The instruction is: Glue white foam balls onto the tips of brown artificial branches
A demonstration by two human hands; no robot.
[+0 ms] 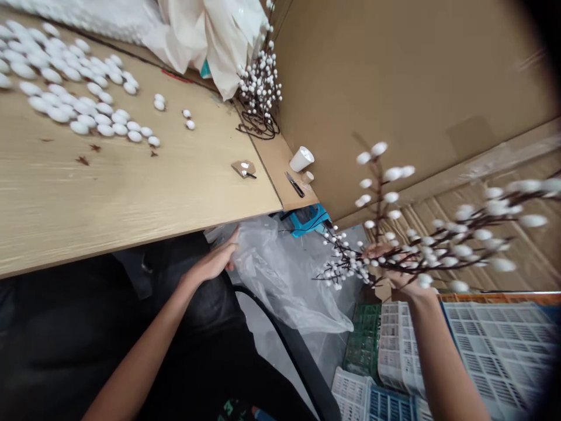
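White-beaded branch sits clenched in the right grip, beyond the table corner; left grip touches clear plastic, its hold unclear. Swinging the branch could snag beads on that plastic and snap them off.

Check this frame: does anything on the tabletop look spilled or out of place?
Yes: dark brown star-shaped bits lie loose on the pale wood-grain tabletop, just below the spread of white oval buds. They look like stray scraps against the otherwise white batch.

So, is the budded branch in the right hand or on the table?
In hand: right hand grips the budded branch by its stem, off the table.
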